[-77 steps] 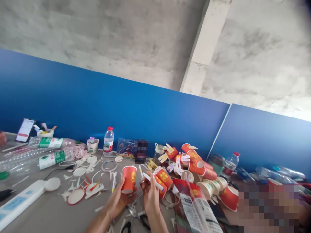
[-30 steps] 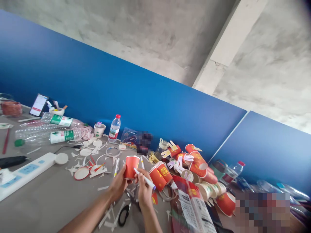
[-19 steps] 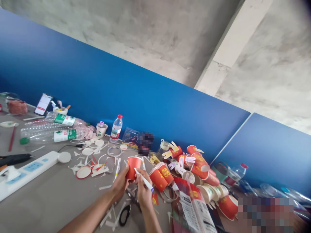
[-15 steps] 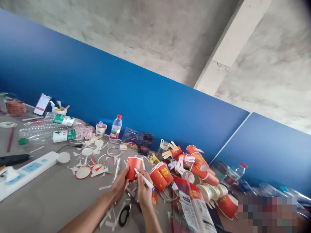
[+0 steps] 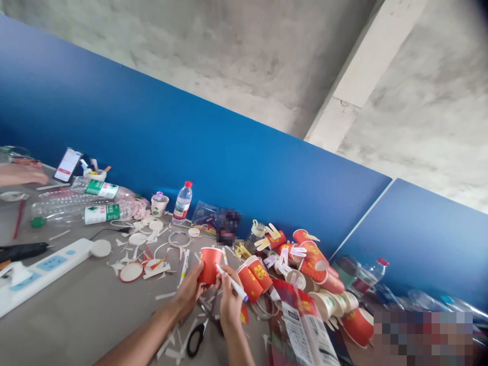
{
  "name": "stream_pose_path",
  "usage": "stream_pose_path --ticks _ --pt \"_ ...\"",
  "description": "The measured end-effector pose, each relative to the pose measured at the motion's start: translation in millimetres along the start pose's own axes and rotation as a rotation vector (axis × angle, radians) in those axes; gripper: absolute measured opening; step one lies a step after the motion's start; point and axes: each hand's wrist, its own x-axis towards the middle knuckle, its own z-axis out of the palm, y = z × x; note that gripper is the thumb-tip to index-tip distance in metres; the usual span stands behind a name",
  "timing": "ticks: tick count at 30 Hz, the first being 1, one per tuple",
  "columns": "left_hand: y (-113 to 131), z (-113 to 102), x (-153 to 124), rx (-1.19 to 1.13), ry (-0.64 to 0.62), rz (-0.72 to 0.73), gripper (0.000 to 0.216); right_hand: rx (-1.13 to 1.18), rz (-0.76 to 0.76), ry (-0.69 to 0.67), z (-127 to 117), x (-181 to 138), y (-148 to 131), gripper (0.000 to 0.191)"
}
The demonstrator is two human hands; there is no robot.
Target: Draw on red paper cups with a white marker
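A red paper cup [image 5: 211,265] is gripped in my left hand [image 5: 189,292], its white rim upward. My right hand [image 5: 230,300] is closed on a white marker [image 5: 237,285] with a purple end. The marker's tip points at the right side of the cup, close to its wall; whether it touches I cannot tell. Beneath my hands lie scissors [image 5: 195,339] with black handles, partly hidden, among white paper scraps. Just right of my right hand lie stacked red paper cups [image 5: 254,278].
A pile of red cups [image 5: 313,256] with paper ears lies at the right, beside a plastic packet [image 5: 305,320]. Left are a power strip [image 5: 49,269], a glue gun [image 5: 25,250] and plastic bottles [image 5: 101,213]. Another person's hand [image 5: 25,174] reaches in at far left.
The marker has shifted slightly right and down with my right hand, its tip moving away from the cup's middle. Another person's hand has come in at the far left.
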Motion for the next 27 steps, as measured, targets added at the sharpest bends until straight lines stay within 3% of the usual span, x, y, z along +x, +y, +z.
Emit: stream_pose_path --ticks 4,11,17,23,27 --pt "2.5 2.3 -2.8 0.017 -0.02 0.03 0.026 -0.051 -0.055 -0.047 -1.7 -2.4 4.4 0.046" --pt "13.2 6.2 -6.5 0.095 -0.086 0.057 0.06 -0.142 -0.16 -0.071 -3.8 -0.2 13.8 0.037" --pt "14.4 8.1 -7.1 0.086 0.009 0.083 0.05 -0.136 -0.152 -0.03 -6.9 1.6 15.5 0.041" --pt "13.9 8.6 -6.0 0.084 -0.028 0.083 0.061 -0.069 -0.128 -0.001 -5.2 2.7 13.8 0.049" --pt "16.1 10.6 -9.7 0.082 -0.036 0.087 0.057 -0.07 -0.14 -0.04 -3.8 0.1 10.2 0.048"
